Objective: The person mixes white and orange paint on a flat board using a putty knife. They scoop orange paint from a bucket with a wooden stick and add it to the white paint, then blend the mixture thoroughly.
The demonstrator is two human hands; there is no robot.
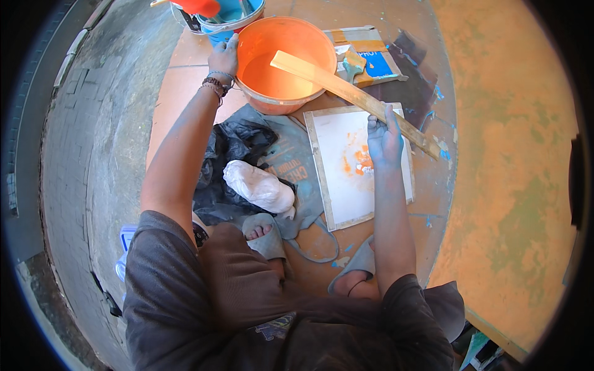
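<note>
My left hand (224, 59) is closed over the left rim of an orange bucket (258, 44), with a beaded bracelet on its wrist. In my right hand (385, 141) is a long flat wooden stick (346, 90), slanting up and left. Its far end reaches over the bucket's mouth; its near end sticks out right of the hand. Under the right hand and forearm lies a white framed board (331, 154) smeared with orange paint. Both hands look dusted with bluish colour.
Behind the bucket stands a blue paint bucket (226, 28). A paintbrush (354, 65) rests near a blue-and-white framed panel (380, 65). A white wrapped bundle (258, 185) sits on black plastic (244, 133) by my sandalled feet. An orange-stained surface (507, 185) spans the right.
</note>
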